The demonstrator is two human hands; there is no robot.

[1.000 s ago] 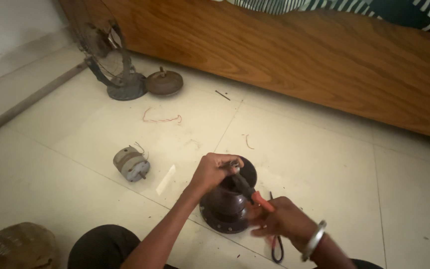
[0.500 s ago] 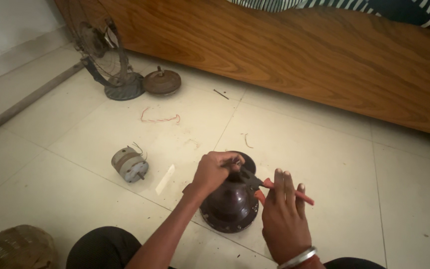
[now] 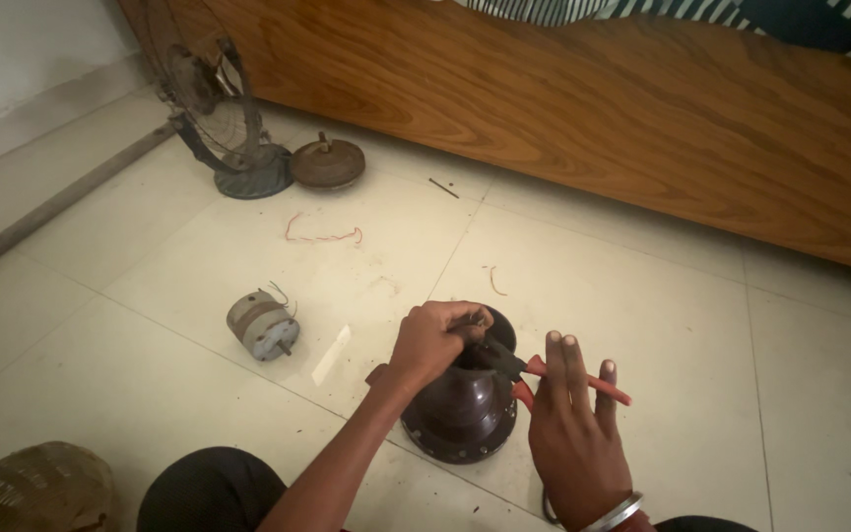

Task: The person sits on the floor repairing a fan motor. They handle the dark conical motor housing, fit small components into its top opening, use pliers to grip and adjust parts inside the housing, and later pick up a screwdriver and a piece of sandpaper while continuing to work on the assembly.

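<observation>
A dark brown bell-shaped fan housing [image 3: 462, 409] stands on the tiled floor in front of me. My left hand [image 3: 432, 341] is closed over its top opening, fingers curled around something small there. My right hand [image 3: 573, 424] holds red-handled pliers [image 3: 554, 374], fingers stretched over the handles; the pliers' dark jaws reach to the housing's top, next to my left fingers. A metal bangle sits on my right wrist.
A small grey electric motor [image 3: 261, 325] with loose wires lies to the left. A wire fan guard on a round base [image 3: 219, 108] and a brown disc-shaped cover [image 3: 327, 163] stand near the wooden bed frame [image 3: 583, 108]. Red wire scraps [image 3: 322, 234] lie on the tiles.
My right hand has risen from low beside the housing and now grips the pliers with fingers extended. The left hand stays on the housing's top. The view has shifted slightly.
</observation>
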